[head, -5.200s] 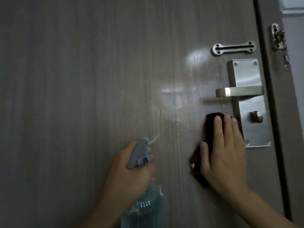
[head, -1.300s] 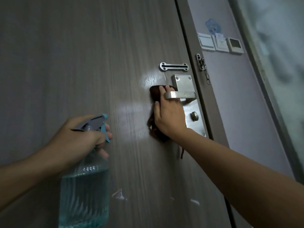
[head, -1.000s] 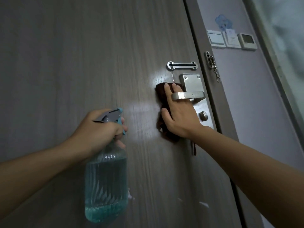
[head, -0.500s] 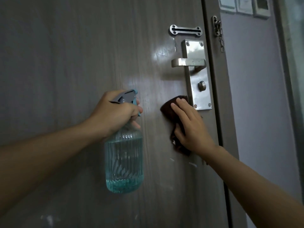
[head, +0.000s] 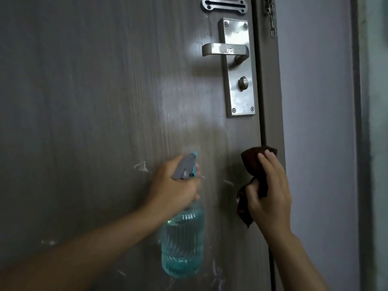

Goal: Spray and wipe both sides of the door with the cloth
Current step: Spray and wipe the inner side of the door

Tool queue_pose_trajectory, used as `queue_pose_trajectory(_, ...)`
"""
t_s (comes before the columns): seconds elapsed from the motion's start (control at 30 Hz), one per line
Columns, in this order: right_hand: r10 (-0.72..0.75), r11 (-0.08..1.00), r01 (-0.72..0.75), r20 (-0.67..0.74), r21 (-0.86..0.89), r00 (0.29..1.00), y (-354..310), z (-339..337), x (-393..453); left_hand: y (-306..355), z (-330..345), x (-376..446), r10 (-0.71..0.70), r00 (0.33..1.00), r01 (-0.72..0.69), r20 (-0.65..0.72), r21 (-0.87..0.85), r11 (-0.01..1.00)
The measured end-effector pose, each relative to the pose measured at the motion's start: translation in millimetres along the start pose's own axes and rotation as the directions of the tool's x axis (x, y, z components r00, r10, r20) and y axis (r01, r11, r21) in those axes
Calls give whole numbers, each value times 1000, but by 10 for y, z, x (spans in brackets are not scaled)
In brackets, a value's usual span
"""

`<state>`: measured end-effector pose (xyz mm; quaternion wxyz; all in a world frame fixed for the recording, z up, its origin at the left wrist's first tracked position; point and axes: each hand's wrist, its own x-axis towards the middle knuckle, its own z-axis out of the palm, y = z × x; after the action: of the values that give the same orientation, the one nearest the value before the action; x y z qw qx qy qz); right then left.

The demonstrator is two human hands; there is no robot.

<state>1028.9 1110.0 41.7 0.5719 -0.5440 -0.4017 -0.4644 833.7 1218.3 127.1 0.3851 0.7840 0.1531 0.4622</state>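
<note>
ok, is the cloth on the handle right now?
No, the right hand holds the cloth against the door edge well below the handle and its plate.

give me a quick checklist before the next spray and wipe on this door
1. Left hand grips the spray bottle: ok.
2. Bottle holds liquid: ok, mostly full.
3. Nozzle faces the door: ok.
4. Right hand holds the cloth: ok, by the door edge below the lock plate.
5. White marks low on the door wiped: not ok.
6. Other side of the door done: cannot tell.
</note>
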Motion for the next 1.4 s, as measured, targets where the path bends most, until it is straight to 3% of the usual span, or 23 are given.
queue_pose_trajectory(0.2, -35, 998, 39, 98, -38, 995, 188, -61, -128, -317, 489, -362, -151, 987, 146, 61, 81, 986)
queue_pose_trajectory(0.5, 26, 1000, -27, 66, 1, 997, 236, -48, -138, -308, 798, -440, -97, 995, 99, -33, 97, 990)
queue_pose_trajectory(0.9, 130, 983, -148, 149, 113, 980, 249, 87, -291, -369, 855, -519, -148, 989, 150, -22, 143, 978)
queue_pose_trajectory(1.27, 117, 984, -136, 160, 112, 980, 447, 351, -292, -287, 557, -560, -162, 986, 164, -33, 68, 984)
queue_pose_trajectory(1.4, 129, 989, -135, 94, 54, 987, 190, 548, -396, -222, 399, -554, -175, 983, 176, -47, 21, 984)
